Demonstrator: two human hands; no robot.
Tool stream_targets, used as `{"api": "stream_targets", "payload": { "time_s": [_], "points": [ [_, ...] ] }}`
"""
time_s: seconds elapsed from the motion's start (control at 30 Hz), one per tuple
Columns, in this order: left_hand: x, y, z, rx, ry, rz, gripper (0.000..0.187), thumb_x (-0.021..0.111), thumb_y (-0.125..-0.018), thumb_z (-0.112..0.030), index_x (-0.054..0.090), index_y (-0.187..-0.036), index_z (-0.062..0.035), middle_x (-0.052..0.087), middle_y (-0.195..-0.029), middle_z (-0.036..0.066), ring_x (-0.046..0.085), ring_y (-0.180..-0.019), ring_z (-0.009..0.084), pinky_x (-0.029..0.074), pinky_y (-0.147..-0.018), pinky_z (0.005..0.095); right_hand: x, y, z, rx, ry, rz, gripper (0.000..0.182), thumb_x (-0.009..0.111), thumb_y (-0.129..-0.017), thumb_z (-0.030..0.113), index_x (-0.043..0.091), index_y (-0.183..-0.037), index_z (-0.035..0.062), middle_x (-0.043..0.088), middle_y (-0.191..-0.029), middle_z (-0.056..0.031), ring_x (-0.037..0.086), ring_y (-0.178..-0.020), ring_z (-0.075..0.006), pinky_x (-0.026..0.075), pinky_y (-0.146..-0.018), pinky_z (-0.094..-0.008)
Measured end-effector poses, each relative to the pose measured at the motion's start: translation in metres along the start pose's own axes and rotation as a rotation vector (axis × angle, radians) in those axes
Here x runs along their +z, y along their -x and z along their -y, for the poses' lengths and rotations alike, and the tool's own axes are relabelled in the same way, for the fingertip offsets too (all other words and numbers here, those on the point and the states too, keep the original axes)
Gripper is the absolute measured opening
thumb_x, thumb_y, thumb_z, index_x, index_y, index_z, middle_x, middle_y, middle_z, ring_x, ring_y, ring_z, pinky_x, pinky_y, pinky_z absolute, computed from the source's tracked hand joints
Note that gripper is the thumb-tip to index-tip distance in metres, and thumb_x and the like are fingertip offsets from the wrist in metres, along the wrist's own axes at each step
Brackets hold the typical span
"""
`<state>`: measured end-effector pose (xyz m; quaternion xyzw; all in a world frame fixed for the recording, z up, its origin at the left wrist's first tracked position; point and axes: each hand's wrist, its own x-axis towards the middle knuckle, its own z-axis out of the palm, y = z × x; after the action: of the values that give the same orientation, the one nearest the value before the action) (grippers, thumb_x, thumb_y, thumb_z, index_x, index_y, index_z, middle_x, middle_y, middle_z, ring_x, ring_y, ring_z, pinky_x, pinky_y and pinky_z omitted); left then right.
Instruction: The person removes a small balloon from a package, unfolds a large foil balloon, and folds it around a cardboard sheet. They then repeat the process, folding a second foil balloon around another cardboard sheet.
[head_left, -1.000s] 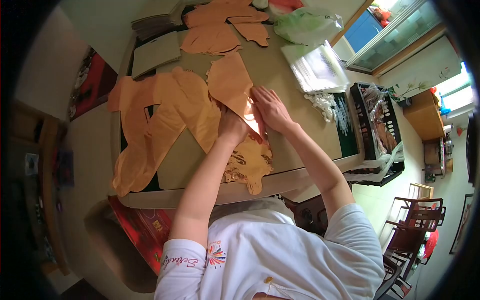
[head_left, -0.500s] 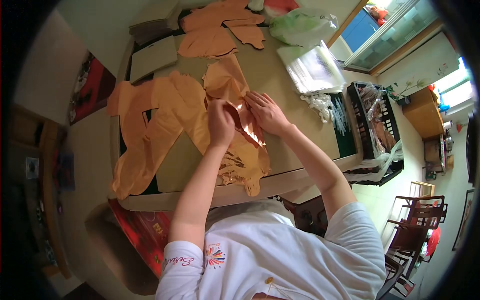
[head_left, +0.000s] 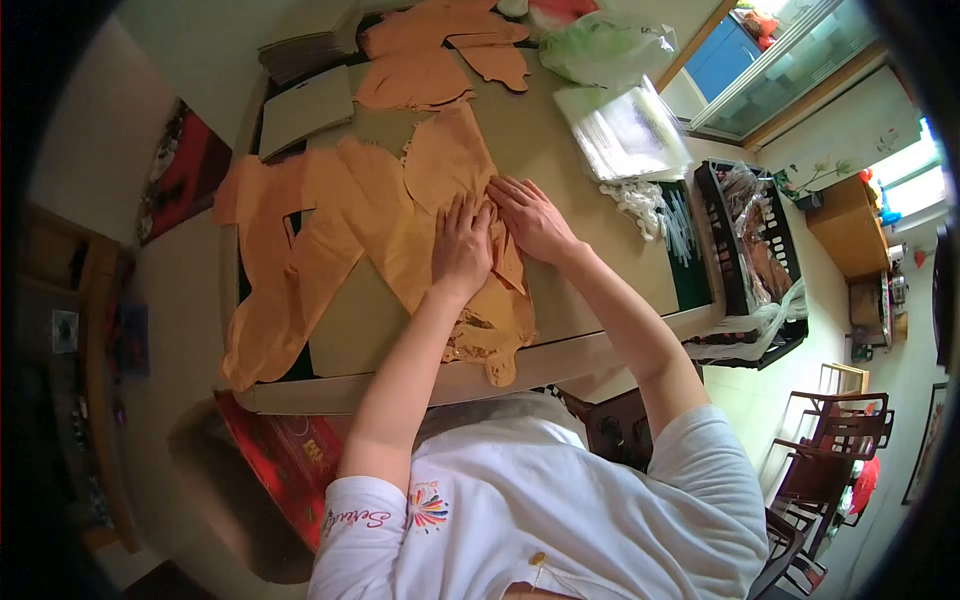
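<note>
A flat, uninflated orange foil balloon (head_left: 447,160) lies in front of me, with a folded, creased part beneath my hands and a shiny, crinkled lower end near the table's front edge. My left hand (head_left: 465,245) rests flat on the folded foil, fingers stretched out and pointing away from me. Close beside it, my right hand (head_left: 532,218) lies with extended fingers along the foil's right edge, fingertips touching it. The foil directly under both palms is hidden. To the left, more large orange foil (head_left: 280,240) is spread out, partly overlapping this piece.
Further orange foil pieces (head_left: 415,78) lie at the table's far side. Grey cardboard sheets (head_left: 308,113) sit at the back left. Clear plastic sleeves (head_left: 625,130), white ribbon (head_left: 637,205) and pale straws (head_left: 680,230) are at right. Beyond stands a black crate (head_left: 735,260).
My left hand has moved right and gone from a curled grip on the raised foil to lying flat on it. The fold is now pressed down. My right hand has barely moved.
</note>
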<state>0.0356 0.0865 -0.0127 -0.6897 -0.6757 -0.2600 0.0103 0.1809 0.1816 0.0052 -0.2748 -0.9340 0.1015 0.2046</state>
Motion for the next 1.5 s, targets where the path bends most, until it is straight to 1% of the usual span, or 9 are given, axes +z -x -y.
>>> {"api": "stream_targets", "payload": {
  "time_s": [0.57, 0.67, 0.73, 0.8, 0.87, 1.1, 1.2, 1.3, 1.5],
  "points": [
    [0.005, 0.001, 0.001, -0.013, -0.027, 0.021, 0.041, 0.045, -0.094, -0.017, 0.049, -0.133, -0.0047, 0.043, -0.140, 0.019, 0.036, -0.135, 0.0338, 0.028, -0.111, 0.0501, -0.067, 0.140, 0.047, -0.196, -0.054, 0.254, 0.056, 0.055, -0.068, -0.002, 0.060, -0.123, 0.0068, 0.055, -0.133, -0.0093, 0.048, -0.128, -0.0244, 0.036, -0.108, -0.0423],
    [0.007, 0.000, 0.004, -0.007, -0.031, 0.020, 0.042, 0.046, -0.094, -0.018, 0.049, -0.134, -0.0050, 0.043, -0.141, 0.019, 0.035, -0.135, 0.0341, 0.027, -0.111, 0.0503, -0.064, 0.125, 0.035, -0.212, -0.102, 0.281, 0.052, 0.057, -0.068, -0.002, 0.062, -0.120, 0.0058, 0.058, -0.127, -0.0107, 0.051, -0.123, -0.0263, 0.038, -0.106, -0.0415],
    [0.005, 0.000, 0.001, 0.002, -0.032, 0.025, 0.042, 0.046, -0.094, -0.018, 0.049, -0.134, -0.0049, 0.042, -0.141, 0.019, 0.035, -0.135, 0.0343, 0.027, -0.111, 0.0504, -0.053, 0.087, 0.031, 0.042, -0.146, 0.136, 0.046, 0.057, -0.072, -0.002, 0.063, -0.117, 0.0040, 0.059, -0.124, -0.0123, 0.052, -0.121, -0.0296, 0.039, -0.104, -0.0423],
    [-0.001, 0.000, -0.001, 0.006, -0.043, 0.036, 0.042, 0.046, -0.094, -0.018, 0.049, -0.134, -0.0046, 0.042, -0.141, 0.020, 0.035, -0.135, 0.0343, 0.027, -0.111, 0.0504, -0.033, 0.032, 0.026, 0.019, -0.132, -0.157, 0.040, 0.056, -0.079, 0.001, 0.061, -0.119, 0.0019, 0.058, -0.125, -0.0149, 0.050, -0.122, -0.0331, 0.039, -0.104, -0.0434],
    [0.005, 0.001, 0.001, -0.003, -0.027, 0.019, 0.041, 0.045, -0.095, -0.018, 0.050, -0.133, -0.0042, 0.042, -0.141, 0.020, 0.035, -0.134, 0.0345, 0.026, -0.111, 0.0502, -0.005, 0.000, 0.015, 0.066, -0.026, -0.197, 0.039, 0.053, -0.085, 0.007, 0.057, -0.123, -0.0001, 0.056, -0.129, -0.0163, 0.047, -0.125, -0.0338, 0.035, -0.106, -0.0444],
    [-0.001, -0.005, -0.003, -0.027, 0.080, -0.043, 0.037, 0.048, -0.091, -0.012, 0.054, -0.127, -0.0031, 0.047, -0.136, 0.020, 0.040, -0.130, 0.0354, 0.030, -0.108, 0.0489, 0.024, -0.013, 0.009, 0.146, 0.019, -0.112, 0.044, 0.048, -0.088, 0.013, 0.049, -0.130, 0.0003, 0.047, -0.139, -0.0166, 0.040, -0.132, -0.0308, 0.028, -0.111, -0.0435],
    [-0.020, -0.031, 0.002, -0.091, 0.255, 0.125, 0.035, 0.049, -0.088, -0.013, 0.059, -0.119, -0.0003, 0.053, -0.131, 0.017, 0.042, -0.129, 0.0316, 0.030, -0.108, 0.0465, 0.026, -0.014, 0.007, 0.135, 0.024, -0.125, 0.044, 0.048, -0.087, 0.013, 0.050, -0.129, -0.0001, 0.048, -0.137, -0.0174, 0.040, -0.131, -0.0321, 0.028, -0.111, -0.0440],
    [-0.013, -0.062, 0.015, 0.075, 0.146, -0.031, 0.032, 0.051, -0.085, -0.010, 0.062, -0.113, 0.0002, 0.058, -0.125, 0.015, 0.045, -0.126, 0.0305, 0.030, -0.108, 0.0446, 0.024, -0.014, 0.007, 0.112, 0.024, -0.132, 0.044, 0.048, -0.086, 0.013, 0.050, -0.128, -0.0007, 0.048, -0.137, -0.0181, 0.041, -0.131, -0.0331, 0.028, -0.111, -0.0441],
    [0.010, -0.094, 0.053, 0.250, 0.005, 0.124, 0.041, 0.055, -0.082, -0.011, 0.057, -0.122, -0.0021, 0.054, -0.130, 0.013, 0.043, -0.127, 0.0283, 0.031, -0.108, 0.0423, 0.021, -0.014, 0.011, 0.143, 0.033, -0.110, 0.046, 0.049, -0.086, 0.011, 0.049, -0.130, -0.0015, 0.048, -0.137, -0.0181, 0.040, -0.131, -0.0318, 0.028, -0.111, -0.0434]
  ]
}}
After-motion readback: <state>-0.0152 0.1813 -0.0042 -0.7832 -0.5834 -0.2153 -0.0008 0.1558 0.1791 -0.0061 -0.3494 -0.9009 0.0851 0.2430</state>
